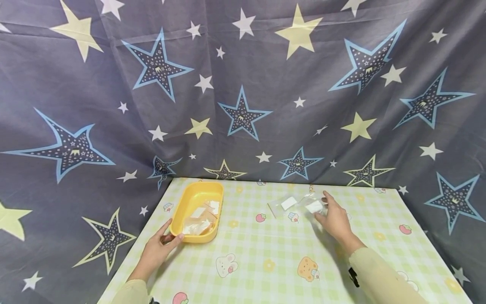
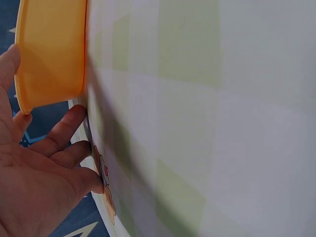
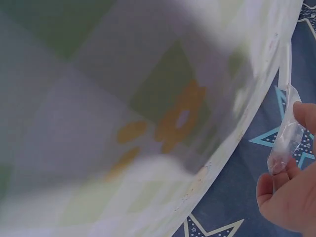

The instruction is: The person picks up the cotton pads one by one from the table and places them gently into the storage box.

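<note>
Two things in hand — grips yellow tray (image 1: 195, 239) with left hand (image 1: 155, 253), pinches clear bag (image 1: 314, 206) with right hand (image 1: 337, 220) — near second bag (image 1: 288, 203) on table (image 1: 262, 236).

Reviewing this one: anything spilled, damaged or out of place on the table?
Nothing really stands out; no spill or damage shows. The small bags in the yellow tray overlap untidily, but the tray looks upright. One loose bag lies on the table beside the clear bag that the right hand pinches.
</note>
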Demonstrator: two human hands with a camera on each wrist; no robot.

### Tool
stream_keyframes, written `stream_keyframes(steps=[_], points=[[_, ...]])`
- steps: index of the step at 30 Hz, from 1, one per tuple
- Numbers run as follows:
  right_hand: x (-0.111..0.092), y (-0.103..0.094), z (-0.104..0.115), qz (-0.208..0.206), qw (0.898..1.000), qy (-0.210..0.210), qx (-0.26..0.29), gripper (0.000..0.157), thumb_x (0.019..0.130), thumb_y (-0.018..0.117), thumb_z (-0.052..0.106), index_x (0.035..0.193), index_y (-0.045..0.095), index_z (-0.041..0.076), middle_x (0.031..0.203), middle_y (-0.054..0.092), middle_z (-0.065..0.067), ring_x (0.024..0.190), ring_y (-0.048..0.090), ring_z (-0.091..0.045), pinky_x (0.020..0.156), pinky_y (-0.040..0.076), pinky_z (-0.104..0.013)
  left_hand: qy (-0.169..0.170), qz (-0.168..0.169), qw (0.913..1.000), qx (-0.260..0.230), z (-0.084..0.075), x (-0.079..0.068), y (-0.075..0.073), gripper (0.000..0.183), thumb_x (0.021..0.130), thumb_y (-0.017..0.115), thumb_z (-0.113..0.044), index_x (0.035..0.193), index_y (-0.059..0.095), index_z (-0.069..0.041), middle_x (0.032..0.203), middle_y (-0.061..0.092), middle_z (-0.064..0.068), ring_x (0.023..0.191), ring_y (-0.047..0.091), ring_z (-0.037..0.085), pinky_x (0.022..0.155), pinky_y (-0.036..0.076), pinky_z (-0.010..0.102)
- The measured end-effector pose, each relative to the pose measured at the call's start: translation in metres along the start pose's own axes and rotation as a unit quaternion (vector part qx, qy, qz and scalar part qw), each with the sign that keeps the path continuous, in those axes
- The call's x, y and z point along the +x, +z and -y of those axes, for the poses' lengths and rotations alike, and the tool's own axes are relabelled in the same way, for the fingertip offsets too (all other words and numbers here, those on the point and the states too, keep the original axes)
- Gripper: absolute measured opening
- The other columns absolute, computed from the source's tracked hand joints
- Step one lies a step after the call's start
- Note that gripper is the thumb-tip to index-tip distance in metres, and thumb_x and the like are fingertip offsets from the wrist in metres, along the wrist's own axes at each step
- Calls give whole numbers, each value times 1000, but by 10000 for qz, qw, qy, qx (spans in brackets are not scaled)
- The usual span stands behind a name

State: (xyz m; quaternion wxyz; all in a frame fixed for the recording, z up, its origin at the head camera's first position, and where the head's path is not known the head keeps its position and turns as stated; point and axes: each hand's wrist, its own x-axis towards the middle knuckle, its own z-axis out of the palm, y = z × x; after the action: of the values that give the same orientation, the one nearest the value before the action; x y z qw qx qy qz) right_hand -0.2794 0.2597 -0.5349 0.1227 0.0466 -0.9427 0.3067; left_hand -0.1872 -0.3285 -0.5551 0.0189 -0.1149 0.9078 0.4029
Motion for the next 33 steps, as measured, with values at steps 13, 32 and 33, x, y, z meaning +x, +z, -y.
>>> stream_keyframes(steps=[13, 32, 33], points=[[4, -20, 7, -268, 9961, 209, 812, 90, 94, 79, 14, 165, 26, -5, 151, 58, -30, 131, 60, -51, 111, 47, -64, -100, -3, 9999, -57, -4, -2, 0, 102, 93, 72, -70, 172, 24, -27, 143, 69, 22, 142, 57, 44, 118, 42, 67], [4, -10, 36, -262, 9933, -119, 1120, 91, 92, 82, 10, 165, 29, -4, 148, 62, -28, 128, 64, -49, 111, 48, -63, -112, -28, 9999, 0, -1, 0, 0, 100, 94, 72, -69, 172, 25, -28, 144, 68, 22, 141, 58, 43, 118, 42, 67], [4, -8, 38, -262, 9932, -153, 1128, 91, 92, 82, 10, 165, 30, -4, 148, 62, -28, 128, 64, -48, 111, 49, -63, -107, -30, 9999, 15, -1, 0, 0, 100, 94, 71, -69, 172, 25, -27, 144, 68, 22, 141, 58, 44, 118, 42, 67]])
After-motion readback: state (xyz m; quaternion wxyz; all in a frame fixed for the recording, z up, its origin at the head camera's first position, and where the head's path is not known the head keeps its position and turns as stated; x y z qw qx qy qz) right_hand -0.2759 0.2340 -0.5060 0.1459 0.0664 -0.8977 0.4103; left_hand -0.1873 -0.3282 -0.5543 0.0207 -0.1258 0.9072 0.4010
